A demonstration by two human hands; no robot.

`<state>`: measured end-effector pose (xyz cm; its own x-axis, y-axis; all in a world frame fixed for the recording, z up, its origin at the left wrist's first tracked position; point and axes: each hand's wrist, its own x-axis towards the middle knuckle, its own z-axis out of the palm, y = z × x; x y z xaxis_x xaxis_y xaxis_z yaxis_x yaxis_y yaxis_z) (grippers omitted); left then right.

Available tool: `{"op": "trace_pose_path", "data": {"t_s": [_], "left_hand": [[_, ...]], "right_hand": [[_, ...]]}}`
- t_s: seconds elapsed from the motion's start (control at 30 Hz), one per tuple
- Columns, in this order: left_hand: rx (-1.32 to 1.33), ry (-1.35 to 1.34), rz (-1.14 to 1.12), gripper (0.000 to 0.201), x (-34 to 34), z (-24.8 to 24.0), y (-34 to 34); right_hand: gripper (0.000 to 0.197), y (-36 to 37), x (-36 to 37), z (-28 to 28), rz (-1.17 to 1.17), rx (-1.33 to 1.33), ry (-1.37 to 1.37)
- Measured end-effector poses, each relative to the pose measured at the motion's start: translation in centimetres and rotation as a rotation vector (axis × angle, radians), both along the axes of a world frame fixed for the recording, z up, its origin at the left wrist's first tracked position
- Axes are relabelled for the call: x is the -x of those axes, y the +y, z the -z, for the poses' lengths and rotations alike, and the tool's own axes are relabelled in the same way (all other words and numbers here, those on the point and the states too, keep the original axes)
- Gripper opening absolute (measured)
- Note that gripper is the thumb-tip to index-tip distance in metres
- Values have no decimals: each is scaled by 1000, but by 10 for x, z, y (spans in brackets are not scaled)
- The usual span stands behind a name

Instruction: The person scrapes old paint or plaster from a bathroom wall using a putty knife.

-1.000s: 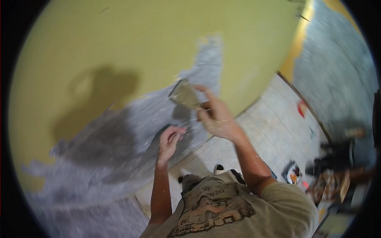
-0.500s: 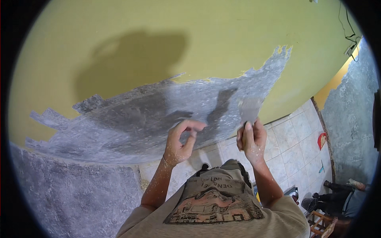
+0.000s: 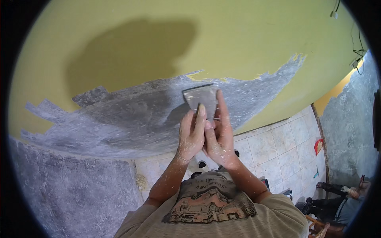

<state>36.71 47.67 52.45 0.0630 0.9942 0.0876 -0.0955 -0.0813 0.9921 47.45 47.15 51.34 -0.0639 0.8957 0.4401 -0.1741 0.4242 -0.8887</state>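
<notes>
A wide flat scraper is held up in front of the wall, its blade edge pointing away from me. My left hand is closed at the scraper's lower part, thumb lying up along the blade. My right hand grips it from the other side, index finger stretched along the blade's right edge. The handle is mostly hidden between my hands. Behind the blade, the yellow-green painted wall has a bared grey patch with ragged edges. Pale flecks dot both hands and forearms.
Pale floor tiles lie below the wall. Grey walls stand at left and right. A red object and a small teal tool lie on the floor. Another person is at the lower right. Cables hang upper right.
My right hand has brought the scraper leftward in front of my chest. My left hand, empty before, has come to it and now holds it too.
</notes>
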Motion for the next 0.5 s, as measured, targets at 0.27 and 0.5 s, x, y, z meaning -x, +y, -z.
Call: {"op": "trace_pose_path", "data": {"t_s": [0.27,0.5], "left_hand": [[-3,-77,-248,47,-16,-14,15],[-92,56,-308,45,-21,-36,13]], "right_hand": [[68,6,7,-10,42,47,10],[66,6,5,-8,97,84,101]]}}
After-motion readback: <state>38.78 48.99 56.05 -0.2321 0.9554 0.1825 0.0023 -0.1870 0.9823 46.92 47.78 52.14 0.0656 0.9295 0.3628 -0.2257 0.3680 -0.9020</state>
